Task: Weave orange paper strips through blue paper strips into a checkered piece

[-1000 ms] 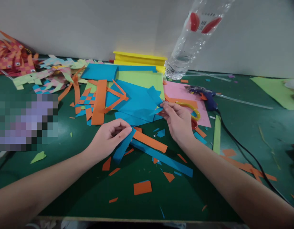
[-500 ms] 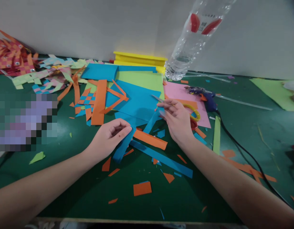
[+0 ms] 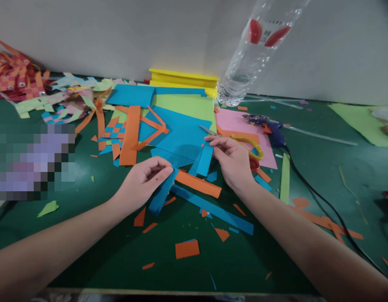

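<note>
My left hand (image 3: 146, 180) is closed, with a blue paper strip (image 3: 162, 193) pinched between thumb and fingers; the strip slants down toward the table. My right hand (image 3: 233, 161) pinches the top end of another blue strip (image 3: 205, 160), which hangs down from the fingertips. Partly hidden behind this hand are scissors (image 3: 256, 144) with yellow and red handles, their blade tips pointing left over blue paper. Between the hands lies an orange strip (image 3: 198, 184). Below it a long blue strip (image 3: 219, 212) runs down to the right.
Blue and green sheets (image 3: 181, 130) lie behind my hands, beside an orange strip (image 3: 130, 136) and woven paper pieces. A glue gun (image 3: 274, 132) with a black cord rests at right. Farther back stands a plastic bottle (image 3: 244, 71). Paper scraps (image 3: 187, 249) dot the green table.
My right fingers have shifted slightly, and the blue strip in them now hangs flat side toward me. My left hand has stayed in nearly the same place with its strip.
</note>
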`<control>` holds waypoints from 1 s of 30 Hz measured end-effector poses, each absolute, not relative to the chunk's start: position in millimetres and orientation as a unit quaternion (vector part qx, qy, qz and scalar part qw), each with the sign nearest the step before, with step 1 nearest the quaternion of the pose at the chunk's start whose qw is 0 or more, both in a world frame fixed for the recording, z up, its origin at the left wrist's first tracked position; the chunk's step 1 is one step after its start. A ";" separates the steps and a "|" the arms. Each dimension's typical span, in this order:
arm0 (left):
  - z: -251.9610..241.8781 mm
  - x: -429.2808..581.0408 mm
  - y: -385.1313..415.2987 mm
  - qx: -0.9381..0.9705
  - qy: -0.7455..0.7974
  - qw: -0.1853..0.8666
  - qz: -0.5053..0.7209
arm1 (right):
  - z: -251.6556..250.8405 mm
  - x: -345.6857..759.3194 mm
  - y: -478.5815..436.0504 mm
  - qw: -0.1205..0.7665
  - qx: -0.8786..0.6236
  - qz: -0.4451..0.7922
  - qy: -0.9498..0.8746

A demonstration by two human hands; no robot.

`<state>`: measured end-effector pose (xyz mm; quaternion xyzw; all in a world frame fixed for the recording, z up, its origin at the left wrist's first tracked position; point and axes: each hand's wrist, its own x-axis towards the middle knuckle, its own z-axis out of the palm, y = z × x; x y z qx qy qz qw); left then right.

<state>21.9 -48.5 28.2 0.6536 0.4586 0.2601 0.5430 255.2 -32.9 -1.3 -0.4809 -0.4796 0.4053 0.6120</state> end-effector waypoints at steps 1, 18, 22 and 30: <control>28.2 21.8 -48.5 0.654 0.459 0.542 0.260 | -1.1 255.3 -33.2 0.612 -0.480 0.402 -0.483; 29.8 23.1 -49.3 0.657 0.468 0.536 0.251 | -0.2 255.1 -34.8 0.614 -0.435 0.427 -0.501; 29.9 22.2 -48.6 0.661 0.464 0.534 0.249 | 0.0 254.4 -33.9 0.625 -0.418 0.441 -0.490; 29.3 22.2 -48.5 0.664 0.461 0.534 0.249 | 0.3 253.5 -35.3 0.615 -0.441 0.433 -0.489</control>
